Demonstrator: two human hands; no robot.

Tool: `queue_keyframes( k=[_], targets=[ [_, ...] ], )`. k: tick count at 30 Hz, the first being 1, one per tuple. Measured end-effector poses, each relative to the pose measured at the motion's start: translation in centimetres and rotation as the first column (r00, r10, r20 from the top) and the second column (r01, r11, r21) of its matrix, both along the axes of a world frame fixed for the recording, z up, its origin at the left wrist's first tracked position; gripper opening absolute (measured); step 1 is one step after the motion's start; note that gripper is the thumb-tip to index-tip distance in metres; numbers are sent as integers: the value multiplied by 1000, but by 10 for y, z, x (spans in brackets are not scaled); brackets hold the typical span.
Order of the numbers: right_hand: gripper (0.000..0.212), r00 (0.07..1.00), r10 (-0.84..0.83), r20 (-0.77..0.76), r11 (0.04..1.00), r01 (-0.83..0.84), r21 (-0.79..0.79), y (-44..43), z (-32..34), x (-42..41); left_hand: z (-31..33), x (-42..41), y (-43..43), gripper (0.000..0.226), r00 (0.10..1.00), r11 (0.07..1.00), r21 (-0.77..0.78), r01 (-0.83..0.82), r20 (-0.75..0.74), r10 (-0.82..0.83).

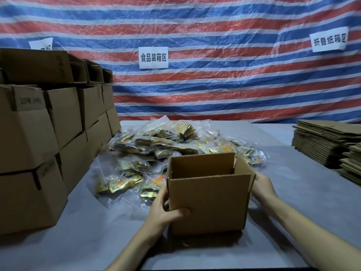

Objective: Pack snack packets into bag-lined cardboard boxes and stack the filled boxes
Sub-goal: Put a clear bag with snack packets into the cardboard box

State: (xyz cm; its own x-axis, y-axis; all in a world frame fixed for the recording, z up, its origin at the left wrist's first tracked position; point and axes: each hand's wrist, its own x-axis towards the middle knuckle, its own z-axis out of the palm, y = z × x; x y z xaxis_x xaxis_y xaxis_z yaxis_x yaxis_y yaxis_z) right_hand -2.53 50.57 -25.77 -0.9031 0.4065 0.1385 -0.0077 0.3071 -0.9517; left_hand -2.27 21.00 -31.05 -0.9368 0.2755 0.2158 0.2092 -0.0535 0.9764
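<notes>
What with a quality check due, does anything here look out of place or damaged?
Nothing looks damaged or spilled. The open box, held by the left hand and right hand, shows bare cardboard inside, no bag liner visible.

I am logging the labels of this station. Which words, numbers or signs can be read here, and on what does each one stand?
"食品装箱区": middle paper sign on the striped tarp.
"折叠纸箱区": right paper sign, same tarp.
"10号": stacked box at left; the bracketed print after it is blurred.
Left paper sign: mostly hidden, unreadable.
Snack packets: print too small.
</notes>
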Motion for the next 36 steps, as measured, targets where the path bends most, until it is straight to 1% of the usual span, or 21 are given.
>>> queue_keyframes(
  k=[2, 3, 5, 6, 8, 10, 14, 16, 19, 23, 26, 28, 31, 36],
  targets=[
    [11, 994, 85, -73, 996, -81, 48, -7, 31, -3, 4, 0, -3, 94, 1000, 1000, -24, 2, -4, -3],
    [11, 988, 120, -97, 986, -108, 124, -12, 49, -6, 7, -1, -6, 97, 1000, 999, -45, 9, -10, -9],
    [13, 979, 181, -92, 951, -150, 271, -24, 84, -11, 8, -1, -14, 96, 1000, 996, -83, 13, -27, -15],
    [13, 976, 207, -69, 935, -177, 307, -30, 100, -15, 8, -1, -19, 97, 999, 996, -92, 10, -31, -13],
    [13, 970, 244, -25, 912, -220, 346, -40, 125, -22, 4, 2, -29, 100, 1000, 996, -93, -10, -29, 7],
    [12, 966, 257, -10, 885, -232, 403, -47, 146, -25, -1, 6, -35, 98, 999, 996, -80, -36, -24, 34],
    [12, 964, 264, -26, 848, -219, 483, -54, 177, -25, -2, 10, -36, 95, 1000, 999, -49, -23, -12, 23],
    [12, 963, 262, -58, 840, -198, 505, -56, 191, -24, -2, 12, -35, 95, 1000, 1000, -21, -14, -14, 13],
    [10, 957, 256, -135, 860, -161, 484, -60, 215, -18, -2, 13, -33, 99, 999, 999, -19, -30, -36, 29],
    [16, 937, 252, -241, 899, -135, 417, -62, 250, -7, 1, 15, -32, 111, 998, 999, -42, -30, -62, 27],
    [20, 909, 270, -318, 919, -145, 366, -64, 269, 5, 2, 16, -31, 116, 997, 997, -82, -3, -74, -3],
    [24, 890, 276, -362, 938, -167, 305, -68, 276, 12, 1, 15, -30, 119, 996, 995, -96, -3, -85, -6],
    [25, 872, 308, -380, 941, -220, 257, -74, 279, 21, 1, 14, -30, 120, 995, 996, -89, -14, -98, 5],
    [20, 859, 396, -326, 912, -324, 252, -84, 268, 32, -1, 10, -31, 118, 995, 995, -102, -11, -103, 1]
  ],
)
